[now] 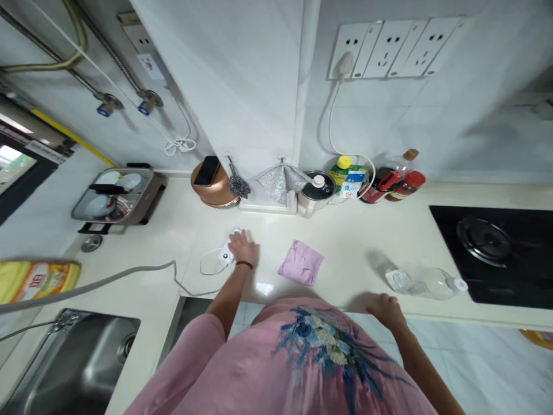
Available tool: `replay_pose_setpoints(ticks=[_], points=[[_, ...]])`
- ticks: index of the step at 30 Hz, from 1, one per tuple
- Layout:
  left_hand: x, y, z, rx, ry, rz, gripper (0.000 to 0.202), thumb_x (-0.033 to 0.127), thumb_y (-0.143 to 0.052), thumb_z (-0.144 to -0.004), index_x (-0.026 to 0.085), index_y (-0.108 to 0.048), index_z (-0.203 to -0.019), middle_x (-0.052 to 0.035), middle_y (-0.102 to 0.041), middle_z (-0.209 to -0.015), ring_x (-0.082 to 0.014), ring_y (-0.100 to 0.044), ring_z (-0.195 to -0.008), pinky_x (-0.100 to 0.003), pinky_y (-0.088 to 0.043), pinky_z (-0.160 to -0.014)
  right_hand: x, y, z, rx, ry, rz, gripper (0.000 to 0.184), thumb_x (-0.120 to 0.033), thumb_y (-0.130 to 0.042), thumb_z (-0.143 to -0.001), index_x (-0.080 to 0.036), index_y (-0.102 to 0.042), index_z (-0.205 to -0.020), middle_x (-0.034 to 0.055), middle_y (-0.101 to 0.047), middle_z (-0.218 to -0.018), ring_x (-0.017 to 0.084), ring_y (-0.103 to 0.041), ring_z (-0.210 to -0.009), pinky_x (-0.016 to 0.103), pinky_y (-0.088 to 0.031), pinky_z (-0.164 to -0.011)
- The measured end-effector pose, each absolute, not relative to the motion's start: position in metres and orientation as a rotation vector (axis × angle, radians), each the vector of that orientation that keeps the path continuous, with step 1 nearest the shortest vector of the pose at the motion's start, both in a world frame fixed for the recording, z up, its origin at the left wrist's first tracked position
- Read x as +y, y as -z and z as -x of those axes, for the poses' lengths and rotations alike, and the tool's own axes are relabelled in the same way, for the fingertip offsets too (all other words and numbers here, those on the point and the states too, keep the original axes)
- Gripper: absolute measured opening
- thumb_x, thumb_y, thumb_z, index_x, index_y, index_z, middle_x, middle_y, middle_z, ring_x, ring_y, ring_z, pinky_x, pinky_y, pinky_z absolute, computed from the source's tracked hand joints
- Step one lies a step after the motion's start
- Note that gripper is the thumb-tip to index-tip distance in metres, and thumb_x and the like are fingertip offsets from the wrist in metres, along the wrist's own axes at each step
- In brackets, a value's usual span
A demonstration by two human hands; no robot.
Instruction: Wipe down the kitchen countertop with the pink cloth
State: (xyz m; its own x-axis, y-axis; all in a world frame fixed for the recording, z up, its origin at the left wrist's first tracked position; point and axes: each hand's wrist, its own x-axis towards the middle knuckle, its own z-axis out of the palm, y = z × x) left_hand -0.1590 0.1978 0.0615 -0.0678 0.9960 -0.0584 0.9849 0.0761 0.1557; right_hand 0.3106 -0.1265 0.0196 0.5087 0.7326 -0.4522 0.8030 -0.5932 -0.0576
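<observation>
My left hand [244, 248] rests on the cream counter [345, 242], its fingers closed over a small white device [225, 254] with a thin white cord looping off to the left. My right hand [386, 308] lies on the counter's front edge, fingers curled over it, holding nothing I can see. A folded pink cloth [301, 263] lies between the two hands. A clear plastic bottle [425, 282] lies on its side just beyond my right hand, cap toward the black hob [496, 253].
Against the back wall stand a copper pot with a phone on it [213, 181], a scrub brush, a small lidded cooker [317, 190] and sauce bottles [391, 181]. A dish tray [116, 196] and steel sink [82, 357] are on the left. A grey hose crosses the counter.
</observation>
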Motion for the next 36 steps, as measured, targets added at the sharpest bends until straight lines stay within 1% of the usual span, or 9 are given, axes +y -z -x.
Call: replay_pose_setpoints(ticks=[3, 7, 10, 15, 19, 26, 29, 33, 36], points=[[0.216, -0.071, 0.203, 2.272, 0.012, -1.935, 0.090, 0.042, -0.071, -0.089, 0.008, -0.033, -0.164, -0.0281, -0.041, -0.163, -0.0453, -0.032, -0.153, -0.062, -0.031, -0.121, -0.128, -0.019, -0.308, 1.289, 0.596, -2.591, 0.064, -0.053, -0.064, -0.075, -0.011, -0.060, -0.123, 0.0287, -0.066, -0.126, 0.044, -0.062, -0.124, 0.052, -0.047, -0.105], [0.219, -0.076, 0.223, 2.196, 0.142, -1.871, 0.078, 0.038, -0.071, -0.090, 0.012, -0.041, -0.157, -0.0201, -0.064, -0.138, -0.0366, -0.059, -0.127, -0.049, -0.047, -0.106, -0.128, -0.021, -0.305, 1.254, 0.624, -2.635, 0.070, -0.049, -0.070, -0.074, -0.009, -0.057, -0.129, 0.0300, -0.062, -0.131, 0.044, -0.060, -0.126, 0.050, -0.046, -0.106], [0.213, -0.072, 0.212, 2.213, 0.148, -1.901, 0.075, 0.040, -0.068, -0.093, 0.008, -0.041, -0.155, -0.0223, -0.063, -0.134, -0.0374, -0.059, -0.123, -0.047, -0.050, -0.098, -0.126, -0.024, -0.301, 1.221, 0.642, -2.652, 0.068, -0.047, -0.071, -0.073, -0.011, -0.057, -0.130, 0.0281, -0.062, -0.133, 0.044, -0.058, -0.127, 0.050, -0.043, -0.107], [0.200, -0.057, 0.159, 2.100, 0.143, -2.054, 0.075, 0.041, -0.067, -0.095, 0.007, -0.038, -0.155, -0.0212, -0.060, -0.134, -0.0357, -0.056, -0.123, -0.046, -0.047, -0.100, -0.125, -0.025, -0.296, 1.180, 0.666, -2.685, 0.074, -0.047, -0.072, -0.074, -0.006, -0.051, -0.133, 0.0343, -0.055, -0.142, 0.047, -0.052, -0.134, 0.050, -0.040, -0.109], [0.197, -0.051, 0.097, 1.939, 0.135, -2.191, 0.074, 0.040, -0.067, -0.095, 0.010, -0.040, -0.155, -0.0202, -0.060, -0.132, -0.0342, -0.055, -0.124, -0.045, -0.045, -0.103, -0.125, -0.026, -0.291, 1.182, 0.660, -2.719, 0.066, -0.045, -0.075, -0.074, -0.014, -0.053, -0.128, 0.0301, -0.057, -0.141, 0.050, -0.051, -0.133, 0.052, -0.040, -0.110], [0.205, -0.056, 0.015, 1.676, 0.010, -2.345, 0.071, 0.033, -0.064, -0.095, 0.008, -0.041, -0.157, -0.0229, -0.061, -0.134, -0.0361, -0.054, -0.127, -0.050, -0.044, -0.107, -0.121, -0.036, -0.285, 1.168, 0.695, -2.732, 0.072, -0.038, -0.076, -0.075, -0.008, -0.049, -0.134, 0.0284, -0.054, -0.141, 0.042, -0.049, -0.133, 0.044, -0.038, -0.112], [0.200, -0.061, 0.010, 1.582, -0.108, -2.406, 0.072, 0.032, -0.061, -0.097, 0.007, -0.038, -0.160, -0.0253, -0.054, -0.148, -0.0392, -0.045, -0.139, -0.055, -0.040, -0.114, -0.121, -0.039, -0.281, 1.130, 0.712, -2.793, 0.073, -0.036, -0.078, -0.073, -0.006, -0.050, -0.134, 0.0290, -0.052, -0.143, 0.042, -0.047, -0.135, 0.043, -0.038, -0.111], [0.165, -0.058, 0.023, 1.311, -0.178, -2.532, 0.063, 0.032, -0.055, -0.099, 0.019, -0.045, -0.160, -0.0158, -0.054, -0.156, -0.0332, -0.042, -0.148, -0.053, -0.036, -0.123, -0.120, -0.042, -0.276, 1.060, 0.764, -2.895, 0.074, -0.028, -0.080, -0.067, -0.015, -0.053, -0.135, 0.0228, -0.048, -0.152, 0.039, -0.044, -0.140, 0.043, -0.041, -0.109], [0.131, -0.041, 0.040, 1.096, -0.059, -2.616, 0.057, 0.033, -0.048, -0.101, 0.031, -0.053, -0.158, -0.0081, -0.055, -0.159, -0.0303, -0.040, -0.153, -0.051, -0.035, -0.126, -0.119, -0.043, -0.274, 1.012, 0.782, -2.948, 0.083, -0.025, -0.082, -0.063, -0.012, -0.051, -0.139, 0.0245, -0.044, -0.156, 0.039, -0.039, -0.146, 0.042, -0.040, -0.110]])
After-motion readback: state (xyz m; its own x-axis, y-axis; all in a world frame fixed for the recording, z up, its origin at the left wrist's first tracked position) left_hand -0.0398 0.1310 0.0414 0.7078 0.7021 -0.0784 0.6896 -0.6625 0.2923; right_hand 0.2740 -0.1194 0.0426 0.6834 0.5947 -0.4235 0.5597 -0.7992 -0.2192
